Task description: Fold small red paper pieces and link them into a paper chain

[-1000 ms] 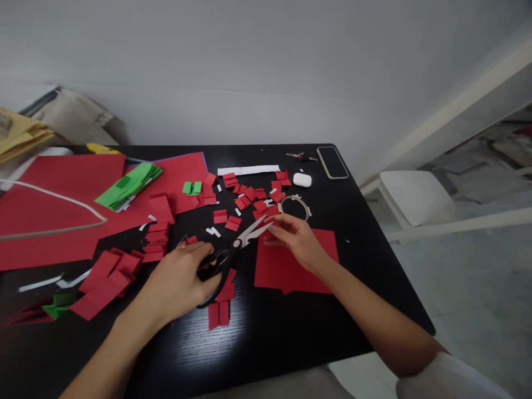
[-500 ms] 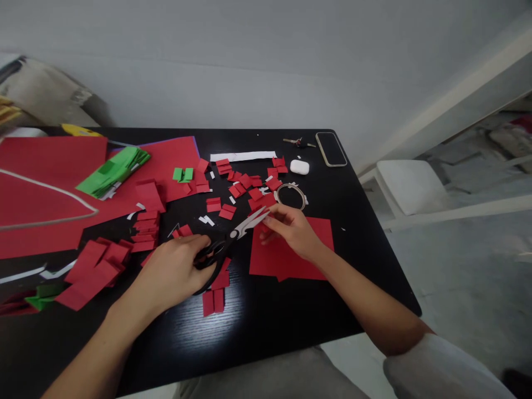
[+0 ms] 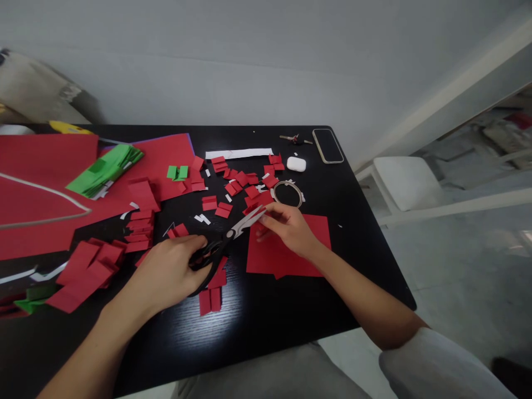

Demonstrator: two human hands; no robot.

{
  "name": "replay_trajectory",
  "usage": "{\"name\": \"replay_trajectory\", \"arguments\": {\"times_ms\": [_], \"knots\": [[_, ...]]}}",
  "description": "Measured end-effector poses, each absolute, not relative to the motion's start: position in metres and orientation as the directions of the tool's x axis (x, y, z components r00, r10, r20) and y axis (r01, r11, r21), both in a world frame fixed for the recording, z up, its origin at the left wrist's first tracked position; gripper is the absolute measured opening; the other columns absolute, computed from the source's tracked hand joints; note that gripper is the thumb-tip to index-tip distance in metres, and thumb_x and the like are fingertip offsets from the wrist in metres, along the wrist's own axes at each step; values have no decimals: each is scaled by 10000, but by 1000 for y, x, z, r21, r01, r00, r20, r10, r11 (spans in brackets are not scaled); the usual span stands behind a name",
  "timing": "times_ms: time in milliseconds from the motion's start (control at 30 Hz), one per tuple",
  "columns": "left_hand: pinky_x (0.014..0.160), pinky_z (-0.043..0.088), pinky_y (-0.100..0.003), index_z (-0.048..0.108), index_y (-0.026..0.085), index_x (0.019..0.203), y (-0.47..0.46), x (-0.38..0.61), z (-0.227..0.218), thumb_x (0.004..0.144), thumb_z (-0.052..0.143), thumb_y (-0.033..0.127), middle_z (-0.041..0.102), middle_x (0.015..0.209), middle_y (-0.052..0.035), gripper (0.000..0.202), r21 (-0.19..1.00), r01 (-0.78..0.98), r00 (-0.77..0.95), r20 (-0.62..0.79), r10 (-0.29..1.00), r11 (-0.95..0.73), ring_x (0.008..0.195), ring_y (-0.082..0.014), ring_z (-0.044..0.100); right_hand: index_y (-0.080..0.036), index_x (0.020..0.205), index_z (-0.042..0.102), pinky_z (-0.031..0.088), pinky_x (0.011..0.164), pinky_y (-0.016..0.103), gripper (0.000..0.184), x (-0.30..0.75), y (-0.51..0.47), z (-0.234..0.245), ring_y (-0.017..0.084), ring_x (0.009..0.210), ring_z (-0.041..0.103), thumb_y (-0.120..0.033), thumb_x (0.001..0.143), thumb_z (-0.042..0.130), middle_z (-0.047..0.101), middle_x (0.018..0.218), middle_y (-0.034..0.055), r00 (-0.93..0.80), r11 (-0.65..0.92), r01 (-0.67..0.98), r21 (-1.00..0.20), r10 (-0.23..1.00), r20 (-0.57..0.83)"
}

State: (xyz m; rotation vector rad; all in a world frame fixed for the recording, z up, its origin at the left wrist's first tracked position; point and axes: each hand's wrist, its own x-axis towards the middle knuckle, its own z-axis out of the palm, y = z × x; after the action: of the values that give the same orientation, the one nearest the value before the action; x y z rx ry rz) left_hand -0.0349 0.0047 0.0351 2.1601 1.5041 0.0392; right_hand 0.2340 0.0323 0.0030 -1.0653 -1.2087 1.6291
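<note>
My left hand (image 3: 177, 271) is closed around the black handles of a pair of scissors (image 3: 239, 229), whose blades point up and to the right, slightly parted. At the blade tips, the thumb and fingers of my right hand (image 3: 286, 226) are pinched together; what sits between them is too small to make out. Under my right hand lies a square sheet of red paper (image 3: 310, 252). Several small folded red paper pieces (image 3: 223, 209) are scattered beyond the scissors, and more folded red pieces (image 3: 210, 299) lie just below my left hand's fingers.
A tape ring (image 3: 302, 197) lies past my right hand. Farther back are a white earbud case (image 3: 296, 164), keys (image 3: 296, 139), a phone (image 3: 328, 146) and a white strip (image 3: 239, 154). Large red sheets (image 3: 37, 202) and a green folded stack (image 3: 103, 170) cover the left side.
The view has turned slightly right, so everything sits a little farther left in the picture. Both hands keep nearly the same pose, with the scissor tips still at my right fingers.
</note>
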Motion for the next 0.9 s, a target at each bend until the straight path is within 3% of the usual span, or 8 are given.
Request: {"name": "replay_trajectory", "arguments": {"times_ms": [467,900], "knots": [[606,362,-319,534,224,765,5,-35,40,930,445,463,649,729,-45,303,385,881,409,-324,853,-276,656,-236,635,-184,945,733,639,680,304,138,235,33,1,151,674,740,-321,935,729,721,765,-2,-334,-136,-153,-979,939,-78],[587,340,-308,533,222,744,5,-34,40,913,466,451,634,698,-40,292,397,878,397,-291,871,-267,609,-221,608,-183,938,751,625,684,304,148,234,33,3,142,677,722,-329,931,731,711,762,-5,-323,-152,-155,-976,942,-95]]}}
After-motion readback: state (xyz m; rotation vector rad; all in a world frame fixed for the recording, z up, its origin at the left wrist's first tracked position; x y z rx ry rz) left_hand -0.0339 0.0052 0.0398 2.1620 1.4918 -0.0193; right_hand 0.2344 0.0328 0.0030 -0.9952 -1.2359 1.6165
